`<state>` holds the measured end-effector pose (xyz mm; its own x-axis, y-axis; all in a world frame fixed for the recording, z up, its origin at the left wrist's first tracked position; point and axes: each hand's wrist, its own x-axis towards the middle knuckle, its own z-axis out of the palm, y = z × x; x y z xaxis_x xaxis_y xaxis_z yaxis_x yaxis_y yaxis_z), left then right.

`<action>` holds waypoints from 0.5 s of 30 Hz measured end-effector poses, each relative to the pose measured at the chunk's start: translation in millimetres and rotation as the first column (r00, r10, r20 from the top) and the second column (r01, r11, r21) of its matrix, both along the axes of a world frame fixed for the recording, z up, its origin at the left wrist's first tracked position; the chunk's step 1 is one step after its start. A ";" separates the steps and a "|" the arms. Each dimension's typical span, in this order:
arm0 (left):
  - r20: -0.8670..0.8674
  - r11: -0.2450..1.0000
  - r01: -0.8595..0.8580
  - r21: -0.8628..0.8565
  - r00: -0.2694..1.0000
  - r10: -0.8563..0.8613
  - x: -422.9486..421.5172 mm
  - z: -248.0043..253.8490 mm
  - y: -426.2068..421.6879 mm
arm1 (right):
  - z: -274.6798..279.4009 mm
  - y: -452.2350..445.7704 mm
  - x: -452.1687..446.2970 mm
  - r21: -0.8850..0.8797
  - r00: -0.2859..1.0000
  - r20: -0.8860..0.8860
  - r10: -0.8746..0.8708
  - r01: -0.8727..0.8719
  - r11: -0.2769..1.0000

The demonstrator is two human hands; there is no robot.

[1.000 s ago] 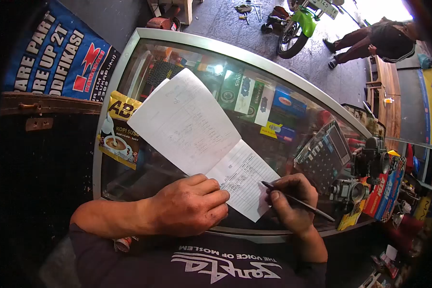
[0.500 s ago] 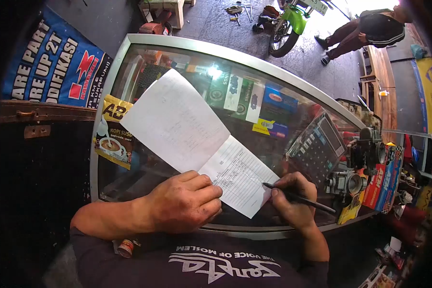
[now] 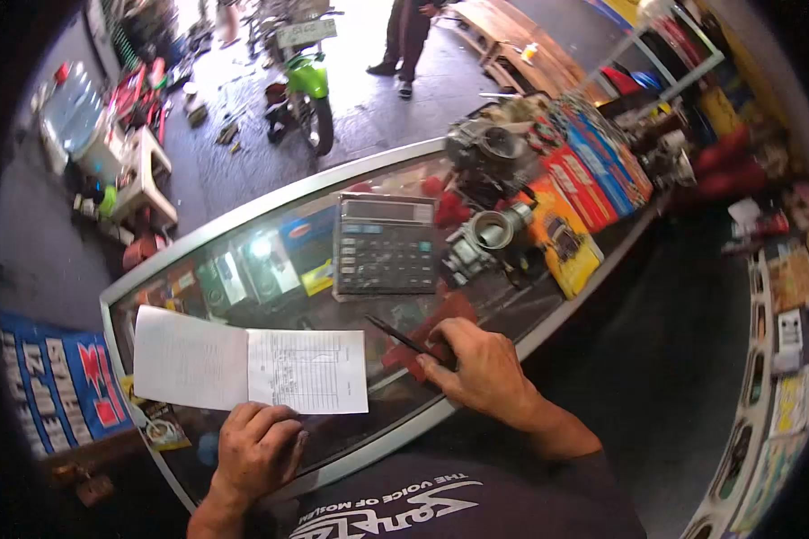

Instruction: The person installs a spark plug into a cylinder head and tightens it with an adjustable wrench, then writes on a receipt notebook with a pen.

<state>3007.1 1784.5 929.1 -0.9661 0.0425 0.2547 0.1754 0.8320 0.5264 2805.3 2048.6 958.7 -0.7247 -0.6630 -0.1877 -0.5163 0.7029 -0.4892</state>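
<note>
On the glass display counter (image 3: 333, 440) lies an open receipt book (image 3: 307, 370), its left page blank-looking and its right page a ruled form with writing. My left hand (image 3: 259, 447) rests at the book's lower edge with its fingers curled; whether they grip anything is hidden. A dark pen (image 3: 395, 334) is pinched in my right hand (image 3: 476, 364), to the right of the book and off the paper. Above the pen lies a large calculator (image 3: 385, 244). Carburetor parts (image 3: 490, 232) and a yellow-orange packet (image 3: 562, 242) sit right of the calculator.
Red and blue packets (image 3: 593, 180) lie at the counter's right end. A coffee sachet (image 3: 164, 429) is by its left edge. Beyond stand a green motorcycle (image 3: 308, 81), a person (image 3: 406, 40), a wooden bench (image 3: 530, 54) and a water bottle (image 3: 74, 108).
The view has swung to the right. My right hand has lifted the pen off the page and moved away from the book. My left hand is still at the book's lower edge.
</note>
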 end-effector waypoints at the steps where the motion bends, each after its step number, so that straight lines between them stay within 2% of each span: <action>1: -0.012 0.999 0.028 -0.020 1.000 -0.029 2.8 0.7 1.6 | 0.6 5.3 5.3 -0.146 0.995 -0.085 -0.056 0.043 0.988; 2: -0.001 1.000 0.005 -0.004 1.000 -0.005 3.5 -0.8 3.2 | -0.2 11.5 12.0 -0.250 0.986 -0.086 -0.143 0.118 0.961; 3: 0.005 1.000 -0.014 0.012 1.000 0.013 2.9 -2.2 3.7 | -4.6 17.3 17.9 -0.271 0.980 -0.101 -0.174 0.141 0.952; 5: -0.060 0.999 0.044 0.028 0.997 -0.042 2.3 -5.5 4.3 | -15.9 30.0 28.5 -0.482 0.954 -0.104 -0.280 0.198 0.853; 6: -0.030 0.999 0.026 0.027 0.999 -0.025 5.7 -6.4 4.6 | -17.2 33.6 33.5 -0.535 0.937 -0.033 -0.348 0.278 0.798; 7: 0.002 1.000 0.005 0.021 1.000 -0.005 7.9 -5.6 3.5 | -24.3 40.6 36.4 -0.550 0.922 -0.043 -0.384 0.299 0.780; 9: -0.048 0.998 0.057 0.028 0.997 -0.056 10.2 -6.0 7.0 | -49.9 55.9 35.5 -0.701 0.870 0.124 -0.478 0.418 0.578; 11: -0.145 1.000 0.010 0.016 0.989 -0.008 9.5 -8.6 6.3 | -67.4 66.2 33.1 -0.755 0.830 0.085 -0.551 0.414 0.508; 12: -0.090 0.996 0.054 -0.065 0.994 -0.059 13.5 6.9 4.0 | -73.3 68.8 33.2 -0.791 0.817 0.191 -0.545 0.456 0.407; 13: -0.110 0.993 0.086 -0.086 0.989 -0.095 10.6 9.9 5.1 | -78.6 70.0 33.8 -0.815 0.803 0.293 -0.519 0.493 0.303; 15: -0.141 1.000 0.027 -0.016 0.990 -0.029 15.7 1.5 0.1 | -91.6 68.8 35.5 -0.851 0.802 0.245 -0.545 0.448 0.275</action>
<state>3022.8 1784.6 930.6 -0.9188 0.0731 0.3880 0.2703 0.8328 0.4831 2840.8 2117.5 867.1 -0.9522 0.0640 0.2988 -0.2929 0.0877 -0.9521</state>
